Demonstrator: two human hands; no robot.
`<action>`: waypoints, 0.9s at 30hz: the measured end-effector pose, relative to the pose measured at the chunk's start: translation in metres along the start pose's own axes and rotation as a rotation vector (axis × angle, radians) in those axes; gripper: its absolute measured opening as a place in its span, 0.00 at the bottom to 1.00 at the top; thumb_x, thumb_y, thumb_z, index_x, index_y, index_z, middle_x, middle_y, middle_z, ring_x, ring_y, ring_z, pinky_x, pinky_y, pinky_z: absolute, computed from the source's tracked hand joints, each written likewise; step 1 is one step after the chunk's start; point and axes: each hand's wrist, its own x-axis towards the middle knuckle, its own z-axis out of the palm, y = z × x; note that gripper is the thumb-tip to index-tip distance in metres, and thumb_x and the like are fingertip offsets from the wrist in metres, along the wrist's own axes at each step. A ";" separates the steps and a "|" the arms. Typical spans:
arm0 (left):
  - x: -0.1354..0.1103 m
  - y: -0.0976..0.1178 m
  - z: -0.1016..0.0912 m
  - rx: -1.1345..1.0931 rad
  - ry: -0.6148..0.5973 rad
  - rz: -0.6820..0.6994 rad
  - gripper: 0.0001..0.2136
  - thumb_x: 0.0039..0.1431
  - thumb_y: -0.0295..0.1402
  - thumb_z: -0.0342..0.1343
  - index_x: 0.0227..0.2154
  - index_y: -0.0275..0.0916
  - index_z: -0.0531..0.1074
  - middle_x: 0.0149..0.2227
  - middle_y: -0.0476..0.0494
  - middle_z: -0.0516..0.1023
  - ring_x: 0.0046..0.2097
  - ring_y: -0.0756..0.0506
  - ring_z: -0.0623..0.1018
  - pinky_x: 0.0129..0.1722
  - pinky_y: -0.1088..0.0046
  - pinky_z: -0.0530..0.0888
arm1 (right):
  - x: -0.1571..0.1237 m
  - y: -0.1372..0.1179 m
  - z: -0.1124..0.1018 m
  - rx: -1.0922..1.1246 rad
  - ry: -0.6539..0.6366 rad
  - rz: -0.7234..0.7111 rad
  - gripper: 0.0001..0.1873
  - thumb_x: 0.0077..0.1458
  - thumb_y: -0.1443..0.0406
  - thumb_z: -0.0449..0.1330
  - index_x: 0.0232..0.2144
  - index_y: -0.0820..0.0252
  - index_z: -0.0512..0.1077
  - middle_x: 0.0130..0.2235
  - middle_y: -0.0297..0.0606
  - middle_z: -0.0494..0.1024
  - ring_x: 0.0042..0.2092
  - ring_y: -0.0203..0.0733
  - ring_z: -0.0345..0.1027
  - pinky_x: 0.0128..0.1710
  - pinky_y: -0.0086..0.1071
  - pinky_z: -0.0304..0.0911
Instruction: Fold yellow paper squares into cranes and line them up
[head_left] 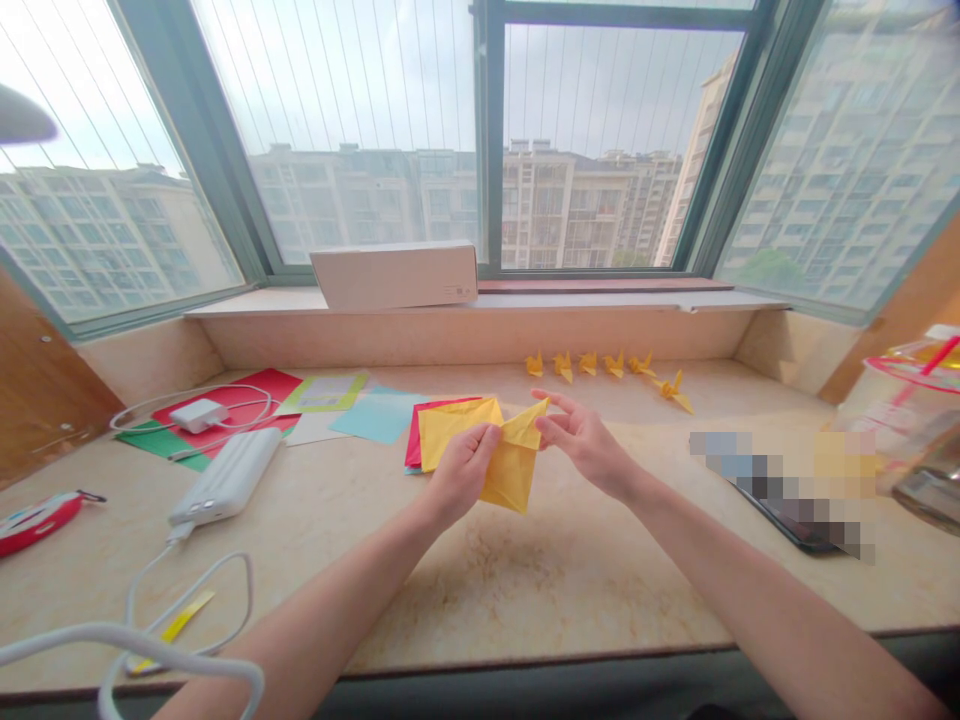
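A creased sheet of yellow origami paper is held up in front of me, partly folded. My left hand pinches it near its middle, thumb on top. My right hand grips the folded upper right corner between thumb and fingers. Behind the left hand lies a stack of paper squares with a yellow sheet on top and a red one beneath it. Several yellow paper cranes stand in a row at the back, and another crane sits nearer on the right.
Left of the stack are a light blue sheet, a red sheet, a white charger and a white power bank with cables. A red cutter lies far left. A pixelated phone and drink containers are at right.
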 end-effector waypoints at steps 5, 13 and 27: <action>-0.001 0.002 0.000 0.067 -0.027 0.026 0.23 0.63 0.51 0.47 0.23 0.37 0.67 0.24 0.50 0.65 0.26 0.50 0.63 0.25 0.74 0.58 | 0.001 -0.002 0.002 -0.033 0.072 -0.009 0.24 0.51 0.54 0.68 0.47 0.61 0.74 0.32 0.39 0.83 0.35 0.42 0.75 0.39 0.37 0.69; 0.000 0.001 -0.002 -0.078 -0.069 -0.082 0.22 0.60 0.52 0.52 0.27 0.36 0.70 0.26 0.48 0.70 0.27 0.50 0.68 0.25 0.76 0.61 | 0.001 -0.007 0.000 -0.110 0.043 -0.120 0.20 0.59 0.50 0.59 0.38 0.59 0.79 0.34 0.40 0.82 0.34 0.40 0.74 0.36 0.34 0.68; -0.004 0.005 0.000 -0.104 -0.188 -0.117 0.22 0.59 0.52 0.54 0.29 0.34 0.73 0.24 0.49 0.70 0.26 0.51 0.67 0.25 0.77 0.61 | -0.001 -0.012 -0.001 -0.098 0.143 -0.136 0.13 0.54 0.57 0.63 0.38 0.59 0.78 0.32 0.38 0.81 0.33 0.39 0.72 0.35 0.34 0.69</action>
